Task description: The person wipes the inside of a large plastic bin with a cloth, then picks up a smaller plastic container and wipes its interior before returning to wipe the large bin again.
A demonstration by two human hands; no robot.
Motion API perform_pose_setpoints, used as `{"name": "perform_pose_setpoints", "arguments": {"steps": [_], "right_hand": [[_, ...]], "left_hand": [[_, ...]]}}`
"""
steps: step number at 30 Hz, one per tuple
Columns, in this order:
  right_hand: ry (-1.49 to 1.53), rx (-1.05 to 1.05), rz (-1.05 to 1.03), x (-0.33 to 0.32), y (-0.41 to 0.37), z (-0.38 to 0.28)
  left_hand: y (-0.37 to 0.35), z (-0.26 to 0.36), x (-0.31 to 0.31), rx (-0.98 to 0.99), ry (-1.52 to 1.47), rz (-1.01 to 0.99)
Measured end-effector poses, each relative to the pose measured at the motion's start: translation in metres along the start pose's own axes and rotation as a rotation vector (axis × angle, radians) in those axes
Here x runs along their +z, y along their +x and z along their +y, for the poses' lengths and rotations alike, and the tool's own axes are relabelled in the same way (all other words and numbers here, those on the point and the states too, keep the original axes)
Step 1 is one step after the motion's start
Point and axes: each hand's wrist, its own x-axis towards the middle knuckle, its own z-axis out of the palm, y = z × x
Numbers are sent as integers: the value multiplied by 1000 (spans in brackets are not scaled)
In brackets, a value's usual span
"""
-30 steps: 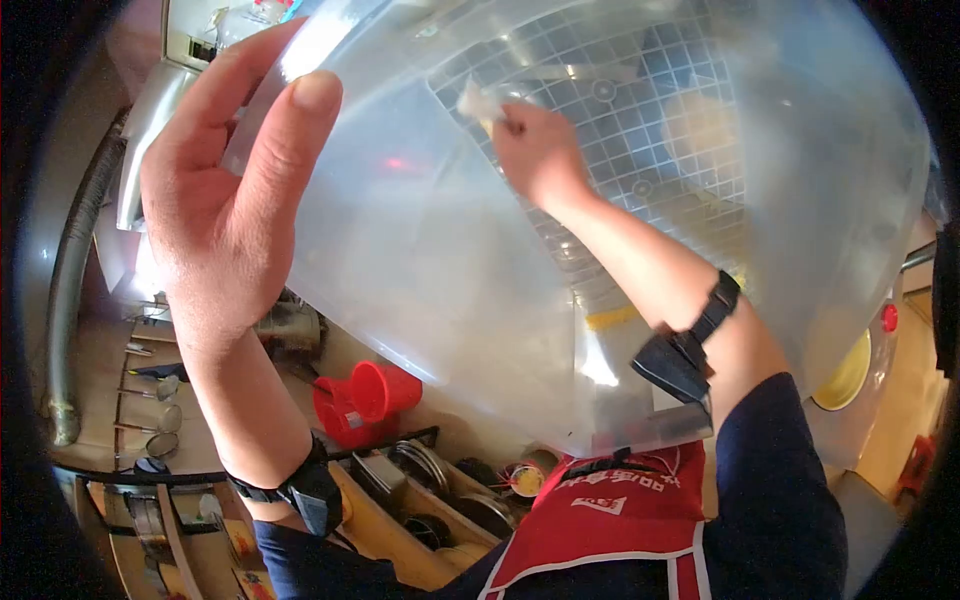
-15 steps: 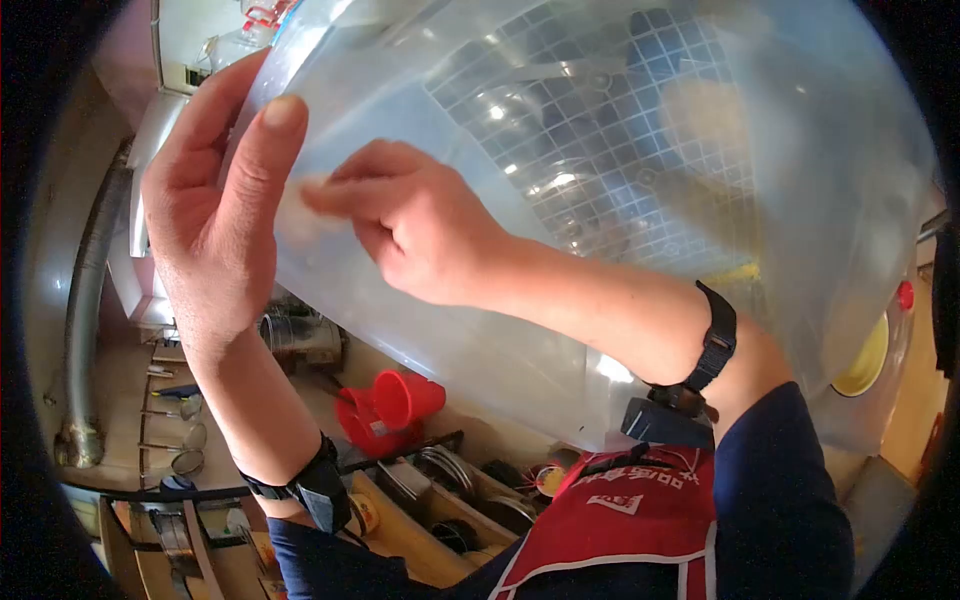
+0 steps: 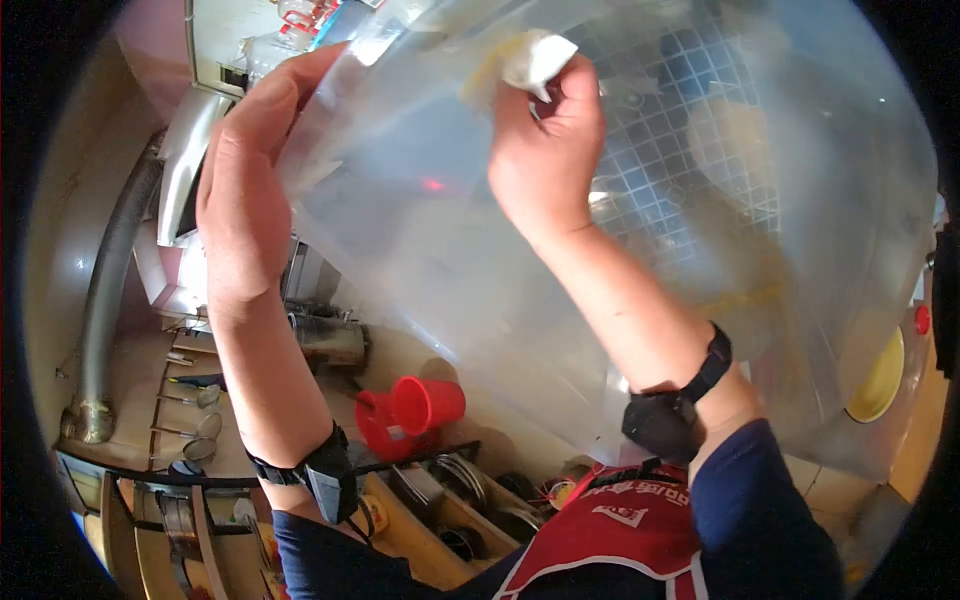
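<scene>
A large, translucent plastic piece [image 3: 420,250] fills the upper middle and right of the view, with a grid of pale lines showing through it. Its left edge is in the grip of my left hand [image 3: 250,200], whose fingertips are partly hidden there. Over the upper part of the plastic, my right hand [image 3: 548,150] is closed on a small crumpled white wad [image 3: 537,62], like tissue or thin cloth. A blurred yellowish patch lies just left of the wad.
Below are red buckets [image 3: 428,403] and a wooden rack [image 3: 415,530] holding pans. Strainers [image 3: 200,425] hang at the left, near a metal pipe [image 3: 110,270]. A yellow basin [image 3: 880,375] stands at the right. Bottles [image 3: 300,20] are at the top left.
My right hand has swung up and to the right, away from my left hand, and the white wad now shows in it. My left hand has shifted slightly right in view.
</scene>
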Motion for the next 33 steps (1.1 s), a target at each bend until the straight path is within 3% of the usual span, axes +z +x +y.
{"name": "perform_pose_setpoints", "arguments": {"steps": [4, 8, 12, 14, 17, 23, 24, 26, 28, 30, 33], "right_hand": [[-104, -86, 96, 37, -12, 2], [-178, -259, -145, 47, -48, -14], [-223, -300, -443, 45, -48, -25], [-243, -311, -566, 38, -37, -30], [-410, -226, -1118, 12, -14, -35], [-1156, 279, -1966, -96, -2, -20], [-1161, 278, -1969, -99, -1, -13], [-1051, 62, -1352, -105, 3, 0], [-677, 219, -935, -69, 5, -5], [-457, -98, -856, -39, -1, -1], [-293, -173, -850, -12, -33, -16]], "left_hand": [[-2, 1, 4, 14, -70, -37], [-1, 1, 1, 16, -240, -61], [-4, -1, -6, 124, -59, -102], [-4, -2, -7, 37, -181, -108], [-2, -3, -7, 53, -238, -124], [-6, -1, -5, 18, -217, -131], [-5, 0, -6, 19, -221, -128], [-5, 0, -8, -32, -193, -115], [-7, -7, -12, 90, -195, -170], [-1, -7, -9, 25, -238, -164], [2, -7, -11, 51, -172, -56]]}}
